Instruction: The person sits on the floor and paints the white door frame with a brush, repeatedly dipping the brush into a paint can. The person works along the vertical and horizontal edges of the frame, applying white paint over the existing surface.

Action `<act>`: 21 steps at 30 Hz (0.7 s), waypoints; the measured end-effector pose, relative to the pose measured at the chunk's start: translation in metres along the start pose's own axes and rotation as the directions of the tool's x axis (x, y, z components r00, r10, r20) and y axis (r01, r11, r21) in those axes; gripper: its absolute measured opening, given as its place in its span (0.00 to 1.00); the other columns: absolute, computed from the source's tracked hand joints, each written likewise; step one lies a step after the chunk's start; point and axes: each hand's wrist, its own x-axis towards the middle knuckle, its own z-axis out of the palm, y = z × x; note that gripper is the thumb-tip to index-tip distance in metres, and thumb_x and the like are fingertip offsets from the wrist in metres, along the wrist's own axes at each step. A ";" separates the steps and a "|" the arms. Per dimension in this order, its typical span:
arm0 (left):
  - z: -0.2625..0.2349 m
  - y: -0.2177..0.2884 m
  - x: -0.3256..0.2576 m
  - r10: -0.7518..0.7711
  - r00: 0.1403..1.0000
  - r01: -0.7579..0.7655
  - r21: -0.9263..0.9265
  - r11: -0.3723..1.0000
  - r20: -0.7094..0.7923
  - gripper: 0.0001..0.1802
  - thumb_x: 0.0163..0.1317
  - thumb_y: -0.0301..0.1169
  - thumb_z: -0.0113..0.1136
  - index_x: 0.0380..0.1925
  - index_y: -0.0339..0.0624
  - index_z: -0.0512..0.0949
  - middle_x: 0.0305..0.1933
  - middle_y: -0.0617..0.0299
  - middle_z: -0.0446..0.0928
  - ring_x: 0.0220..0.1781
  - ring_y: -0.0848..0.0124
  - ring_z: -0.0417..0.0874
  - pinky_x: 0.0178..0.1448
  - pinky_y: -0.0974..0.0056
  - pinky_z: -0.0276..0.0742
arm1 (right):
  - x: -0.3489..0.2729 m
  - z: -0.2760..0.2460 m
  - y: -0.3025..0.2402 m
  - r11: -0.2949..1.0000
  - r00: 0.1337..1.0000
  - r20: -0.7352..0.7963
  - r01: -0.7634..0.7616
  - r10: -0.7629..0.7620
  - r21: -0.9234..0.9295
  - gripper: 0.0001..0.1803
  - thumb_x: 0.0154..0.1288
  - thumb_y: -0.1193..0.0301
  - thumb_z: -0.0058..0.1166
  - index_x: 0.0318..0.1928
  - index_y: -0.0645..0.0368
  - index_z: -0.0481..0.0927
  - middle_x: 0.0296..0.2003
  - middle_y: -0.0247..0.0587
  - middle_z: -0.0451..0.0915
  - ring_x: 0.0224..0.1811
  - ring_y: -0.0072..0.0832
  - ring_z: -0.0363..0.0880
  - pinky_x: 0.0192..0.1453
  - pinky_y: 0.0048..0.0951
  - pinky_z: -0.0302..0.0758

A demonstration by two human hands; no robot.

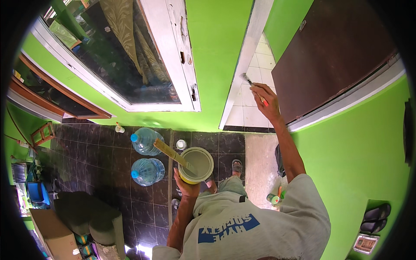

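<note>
My left hand (186, 187) grips from below a round paint can (197, 164) of pale cream paint, with a flat wooden stick (171, 152) leaning out of it to the left. My right hand (265, 100) is raised and closed on a small paintbrush (253, 86) with a red handle. The brush's bristles touch the white door frame (251, 43), which runs between the green wall (216, 52) and the doorway.
A brown door (333, 60) stands open at the right. Two water jugs with blue caps (145, 141) (147, 171) sit on the dark tiled floor. A white-framed window (173, 56) is at left, a cardboard box (54, 234) at lower left, small cans (273, 198) near my feet and sandals (376, 214) at right.
</note>
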 end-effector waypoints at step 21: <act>-0.005 0.000 0.003 0.017 1.000 -0.017 0.038 0.999 0.000 0.38 0.76 0.67 0.44 0.70 0.51 0.73 0.67 0.63 0.79 0.70 0.60 0.78 0.73 0.48 0.73 | 0.001 -0.005 -0.005 0.993 0.997 -0.080 0.004 0.006 0.116 0.13 0.66 0.83 0.65 0.50 0.58 0.87 0.48 0.47 0.86 0.45 0.40 0.89 0.47 0.34 0.85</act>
